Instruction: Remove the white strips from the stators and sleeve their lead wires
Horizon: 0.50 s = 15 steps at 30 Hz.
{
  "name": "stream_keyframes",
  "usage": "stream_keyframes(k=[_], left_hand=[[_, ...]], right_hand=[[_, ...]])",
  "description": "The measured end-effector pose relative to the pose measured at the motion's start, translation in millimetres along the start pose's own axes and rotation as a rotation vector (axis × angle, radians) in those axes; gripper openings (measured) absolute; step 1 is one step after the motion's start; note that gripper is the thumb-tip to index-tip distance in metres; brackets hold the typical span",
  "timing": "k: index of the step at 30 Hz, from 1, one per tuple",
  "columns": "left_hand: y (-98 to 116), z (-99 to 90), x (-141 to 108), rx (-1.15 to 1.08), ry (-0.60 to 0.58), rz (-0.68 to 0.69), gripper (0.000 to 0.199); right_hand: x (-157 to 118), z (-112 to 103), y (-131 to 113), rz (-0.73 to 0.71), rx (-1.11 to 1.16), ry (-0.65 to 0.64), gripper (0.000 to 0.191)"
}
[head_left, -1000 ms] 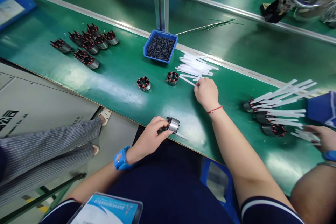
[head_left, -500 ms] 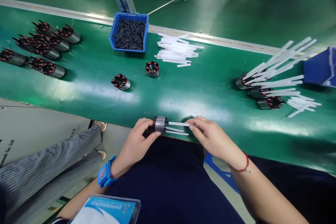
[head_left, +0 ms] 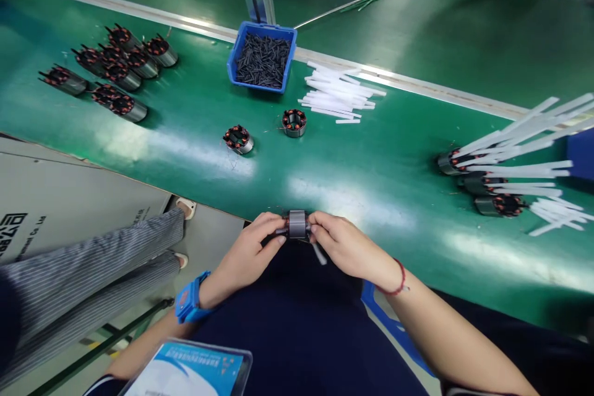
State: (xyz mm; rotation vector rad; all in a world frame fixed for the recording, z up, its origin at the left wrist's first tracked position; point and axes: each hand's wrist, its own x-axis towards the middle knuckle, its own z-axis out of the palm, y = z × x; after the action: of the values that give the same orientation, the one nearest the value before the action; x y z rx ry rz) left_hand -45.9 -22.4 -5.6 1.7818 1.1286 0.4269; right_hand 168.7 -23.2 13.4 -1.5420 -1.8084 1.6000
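Observation:
Near the table's front edge, my left hand (head_left: 253, 250) is closed on a wound motor stator (head_left: 297, 224), thumb and fingers at its left end. The stator lies sideways, its grey metal ring showing. At its right end, my right hand (head_left: 346, 244) is closed, with thumb and fingers pinched together. What those fingers grip is hidden. From below them a white tube (head_left: 319, 253) slants down; any other tubes at this end are hidden by the hand.
Two stators (head_left: 238, 139) lie ahead, beside a pile of white tubes (head_left: 338, 93) and a blue bin (head_left: 231, 65) of black pieces. More stators (head_left: 123, 77) stand left; some with white tubes (head_left: 520, 170) lie right. Another person's striped trouser legs (head_left: 106, 260) are at left.
My right hand has moved left along the white tubes to the stator's end, covering most of them. The visible tube now slants downward. The view has shifted, so the table things appear further right.

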Motion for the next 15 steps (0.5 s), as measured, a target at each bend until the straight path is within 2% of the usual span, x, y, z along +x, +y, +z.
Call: stream_keyframes(k=[3, 9, 11, 15], left_hand=[[2.7, -1.1, 0.6, -0.043, 0.004, -0.040, 0.018], [8.4, -4.4, 2.8, -0.084, -0.071, -0.074, 0.010], [9.1, -2.6, 3.5, -0.054, -0.049, -0.077, 0.013], [9.6, 7.0, 5.2, -0.008, 0.080, -0.009, 0.018]], right_hand=[[-0.5, 5.7, 3.1, 0.043, 0.125, 0.013, 0.015], [-3.4, 15.7, 11.9, 0.088, 0.360, 0.007, 0.015], [-4.9, 17.6, 13.9, 0.094, 0.391, 0.016, 0.015], [-7.5, 22.5, 16.7, 0.127, 0.446, 0.059, 0.015]])
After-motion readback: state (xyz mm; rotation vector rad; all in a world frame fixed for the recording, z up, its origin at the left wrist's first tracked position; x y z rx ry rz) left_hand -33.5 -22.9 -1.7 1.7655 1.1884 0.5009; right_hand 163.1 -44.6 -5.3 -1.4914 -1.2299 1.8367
